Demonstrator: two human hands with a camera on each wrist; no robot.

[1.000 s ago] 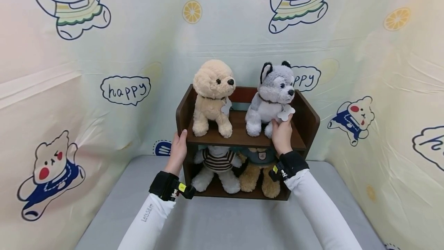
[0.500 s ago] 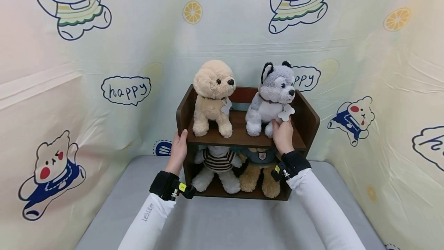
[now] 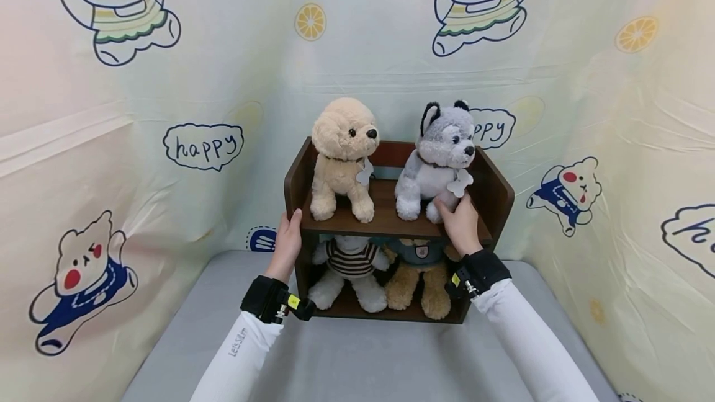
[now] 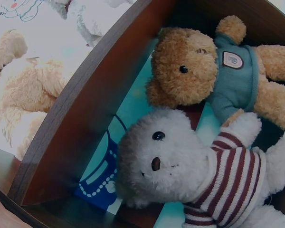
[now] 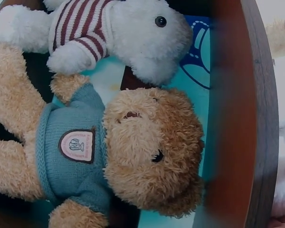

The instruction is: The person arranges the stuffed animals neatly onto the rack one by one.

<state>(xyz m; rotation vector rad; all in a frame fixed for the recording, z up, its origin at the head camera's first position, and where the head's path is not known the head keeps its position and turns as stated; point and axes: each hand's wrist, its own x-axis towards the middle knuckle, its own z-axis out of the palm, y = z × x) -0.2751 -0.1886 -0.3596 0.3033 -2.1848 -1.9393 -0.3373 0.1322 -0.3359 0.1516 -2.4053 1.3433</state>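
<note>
At the upper shelf's right side, my right hand point(image 3: 460, 223) holds the lower front of a grey-and-white plush husky point(image 3: 432, 175), thumb and fingers on either side of a front leg that the hand hides. A white bone-shaped tag point(image 3: 460, 183) hangs just above the fingers. My left hand point(image 3: 287, 242) grips the left side panel of the dark brown two-tier shelf point(image 3: 385, 228), its thumb on the front edge. To the husky's left sits a cream plush puppy point(image 3: 343, 157), also facing right.
On the lower tier, a white plush bear point(image 4: 164, 156) in a striped sweater sits beside a brown teddy bear point(image 5: 147, 142) in a teal sweater. The shelf stands on a grey surface point(image 3: 368, 358), with a printed cartoon curtain point(image 3: 368, 54) behind and on both sides.
My right hand has slid slightly down and right, its thumb and fingers wider apart, and its wrist has swung right. The husky's tag shows more fully. My left hand stays in place.
</note>
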